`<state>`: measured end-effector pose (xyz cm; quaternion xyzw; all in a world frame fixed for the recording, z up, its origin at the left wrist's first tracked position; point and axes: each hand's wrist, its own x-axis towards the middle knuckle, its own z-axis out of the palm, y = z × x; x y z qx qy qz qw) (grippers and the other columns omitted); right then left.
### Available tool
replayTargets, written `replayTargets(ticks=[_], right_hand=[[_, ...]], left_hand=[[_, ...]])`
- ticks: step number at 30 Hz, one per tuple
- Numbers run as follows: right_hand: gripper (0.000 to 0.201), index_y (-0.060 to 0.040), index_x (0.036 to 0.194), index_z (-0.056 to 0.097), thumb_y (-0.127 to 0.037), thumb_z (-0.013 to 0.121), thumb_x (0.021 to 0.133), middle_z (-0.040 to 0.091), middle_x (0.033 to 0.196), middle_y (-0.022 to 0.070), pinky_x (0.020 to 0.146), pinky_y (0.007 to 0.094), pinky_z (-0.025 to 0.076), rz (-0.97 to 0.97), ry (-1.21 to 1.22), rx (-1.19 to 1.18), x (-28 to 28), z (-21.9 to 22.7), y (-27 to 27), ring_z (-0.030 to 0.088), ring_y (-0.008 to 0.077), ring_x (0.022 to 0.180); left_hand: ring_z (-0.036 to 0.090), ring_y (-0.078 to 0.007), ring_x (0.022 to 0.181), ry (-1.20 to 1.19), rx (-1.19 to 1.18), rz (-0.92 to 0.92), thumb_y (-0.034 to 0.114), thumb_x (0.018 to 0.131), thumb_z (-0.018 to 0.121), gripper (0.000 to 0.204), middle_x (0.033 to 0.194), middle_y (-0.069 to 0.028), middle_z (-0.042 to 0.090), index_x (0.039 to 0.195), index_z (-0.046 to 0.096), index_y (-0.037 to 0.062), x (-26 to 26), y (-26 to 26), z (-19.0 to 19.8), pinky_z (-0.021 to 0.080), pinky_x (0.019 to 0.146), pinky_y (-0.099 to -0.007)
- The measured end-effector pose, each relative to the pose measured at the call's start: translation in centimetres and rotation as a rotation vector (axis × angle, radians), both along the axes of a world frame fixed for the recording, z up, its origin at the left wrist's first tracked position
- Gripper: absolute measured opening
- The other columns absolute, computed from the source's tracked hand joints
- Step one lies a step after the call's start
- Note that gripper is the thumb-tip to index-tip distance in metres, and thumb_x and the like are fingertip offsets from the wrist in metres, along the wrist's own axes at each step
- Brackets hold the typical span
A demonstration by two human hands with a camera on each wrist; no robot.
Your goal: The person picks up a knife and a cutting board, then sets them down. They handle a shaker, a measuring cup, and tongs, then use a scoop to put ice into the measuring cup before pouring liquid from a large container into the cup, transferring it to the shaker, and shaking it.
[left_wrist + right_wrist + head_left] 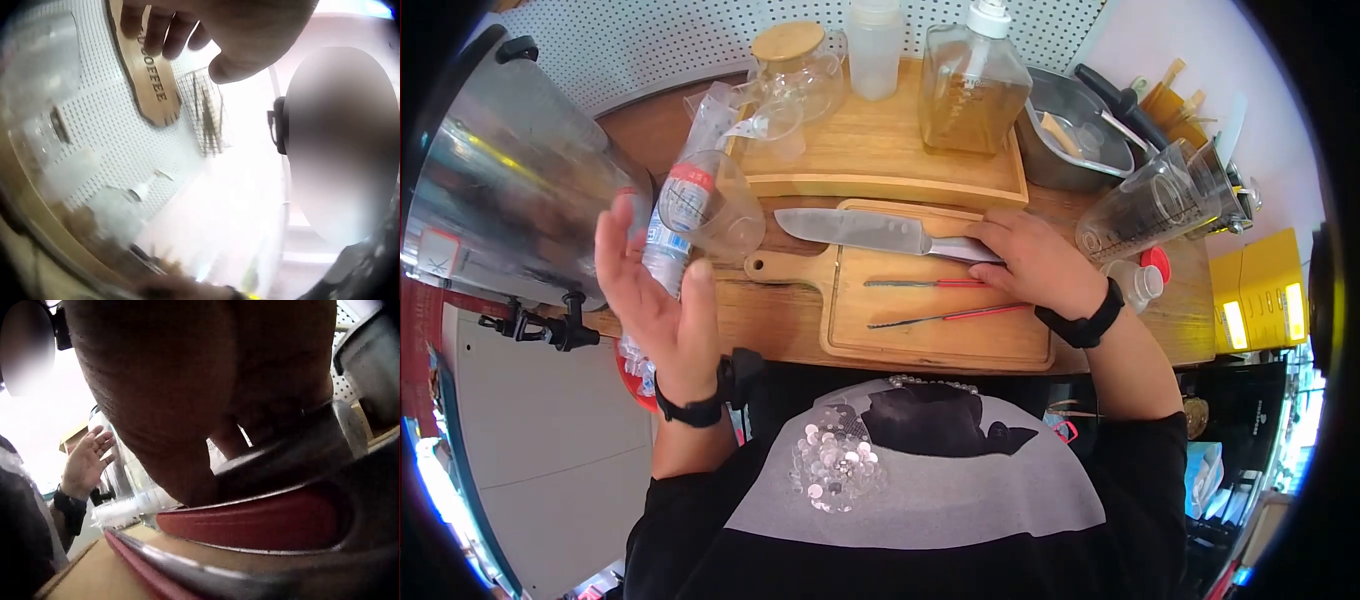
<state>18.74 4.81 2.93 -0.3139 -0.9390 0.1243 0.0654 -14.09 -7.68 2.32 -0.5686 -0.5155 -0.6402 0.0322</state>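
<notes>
A large kitchen knife [855, 230] lies across the upper part of a wooden cutting board [940, 345], its broad blade pointing left. My right hand [1045, 260] grips its handle, fingers over the top and thumb on the near side. Below the knife, red-and-metal tongs [950, 315] rest on the board with their two arms spread; their right end is hidden under my hand. In the right wrist view the red grip [250, 522] shows close beneath my fingers. My left hand [660, 300] is raised at the left with fingers spread, holding nothing, near a clear plastic cup [735, 215].
Behind the board stands a wooden tray [880, 185] with a glass teapot [800, 75] and a pump bottle [970, 90]. A labelled water bottle [668, 235] and a large steel dispenser [520, 180] are at left. A measuring jug [1145, 205] and grey bin [1080, 150] stand at right.
</notes>
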Motion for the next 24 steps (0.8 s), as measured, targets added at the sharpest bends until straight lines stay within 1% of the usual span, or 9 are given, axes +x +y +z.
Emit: replayTargets(ticks=[1,2,4,6,10,12,15,20,24], right_hand=[[0.038,-0.0013,0.111,0.057,-0.018,0.068,0.078,0.058,0.100,0.0163,0.083,0.0417,0.046,0.014,0.027,-0.042,0.2,0.0,0.3,0.056,0.0357,0.095],[0.037,-0.0007,0.110,0.057,-0.017,0.068,0.079,0.057,0.099,0.0166,0.083,0.0418,0.046,0.028,0.054,-0.083,0.4,0.0,0.4,0.056,0.0357,0.095],[0.037,-0.0003,0.111,0.056,-0.017,0.067,0.080,0.057,0.099,0.0168,0.083,0.0410,0.046,0.001,0.117,-0.108,1.1,0.3,0.4,0.056,0.0353,0.094],[0.037,0.0001,0.112,0.056,-0.017,0.066,0.081,0.058,0.099,0.0170,0.083,0.0402,0.047,-0.026,0.184,-0.134,1.8,0.5,0.2,0.057,0.0349,0.093],[0.037,-0.0003,0.114,0.055,-0.019,0.066,0.083,0.056,0.096,0.0132,0.079,0.0336,0.046,-0.144,0.377,-0.225,2.6,2.0,-2.2,0.056,0.0275,0.089],[0.038,-0.0006,0.115,0.055,-0.019,0.067,0.083,0.055,0.095,0.0116,0.078,0.0317,0.046,-0.205,0.427,-0.268,2.0,1.7,-4.1,0.056,0.0254,0.088],[0.041,-0.0012,0.117,0.054,-0.016,0.069,0.082,0.054,0.097,0.0097,0.077,0.0292,0.045,-0.280,0.750,-0.431,-0.1,-0.2,-6.3,0.055,0.0238,0.087],[0.040,-0.0018,0.119,0.053,-0.011,0.067,0.083,0.056,0.106,0.0129,0.080,0.0337,0.047,-0.108,0.870,-0.348,-2.1,0.6,-7.2,0.057,0.0281,0.094],[0.036,-0.0010,0.114,0.057,-0.011,0.067,0.080,0.055,0.111,0.0175,0.090,0.0397,0.045,0.003,0.499,-0.025,1.0,0.1,-6.5,0.054,0.0339,0.103]], left_hand=[[0.048,-0.0226,0.119,-0.020,0.041,-0.079,0.007,0.082,0.061,0.060,0.131,-0.0190,0.048,0.137,0.038,0.0002,0.9,-0.6,0.4,0.034,0.102,-0.0370],[0.048,-0.0226,0.119,-0.023,0.040,-0.079,0.007,0.082,0.061,0.060,0.131,-0.0190,0.048,0.137,0.038,0.0002,1.4,-0.9,0.9,0.034,0.102,-0.0370],[0.057,-0.0211,0.104,-0.017,-0.429,-0.563,0.009,0.086,0.060,0.039,0.115,-0.0158,0.059,0.122,0.054,-0.0020,2.1,-1.1,1.7,0.044,0.089,-0.0321],[0.061,-0.0177,0.091,-0.098,-0.734,-0.718,0.013,0.090,0.060,0.027,0.102,-0.0134,0.064,0.110,0.062,-0.0039,4.0,0.6,1.3,0.048,0.079,-0.0284],[0.061,-0.0152,0.090,-0.284,-0.904,-0.838,0.021,0.094,0.059,0.032,0.105,-0.0111,0.062,0.114,0.058,-0.0045,7.4,3.0,-0.3,0.048,0.080,-0.0280],[0.059,-0.0128,0.092,-0.611,-0.954,-1.030,0.023,0.097,0.055,0.035,0.109,-0.0080,0.059,0.118,0.053,-0.0041,9.5,3.9,0.0,0.048,0.083,-0.0275],[0.055,-0.0144,0.104,-0.481,-0.794,-1.214,0.028,0.098,0.053,0.048,0.114,-0.0078,0.058,0.134,0.041,-0.0013,12.1,4.7,0.5,0.044,0.094,-0.0312],[0.053,-0.0128,0.104,-0.518,-0.758,-1.087,0.024,0.099,0.051,0.035,0.113,-0.0062,0.056,0.124,0.046,0.0003,12.5,5.0,0.6,0.043,0.093,-0.0294],[0.054,-0.0129,0.090,-0.146,-0.793,-0.789,0.016,0.094,0.054,0.025,0.099,-0.0071,0.056,0.114,0.050,0.0009,9.1,5.4,2.1,0.045,0.081,-0.0285]])
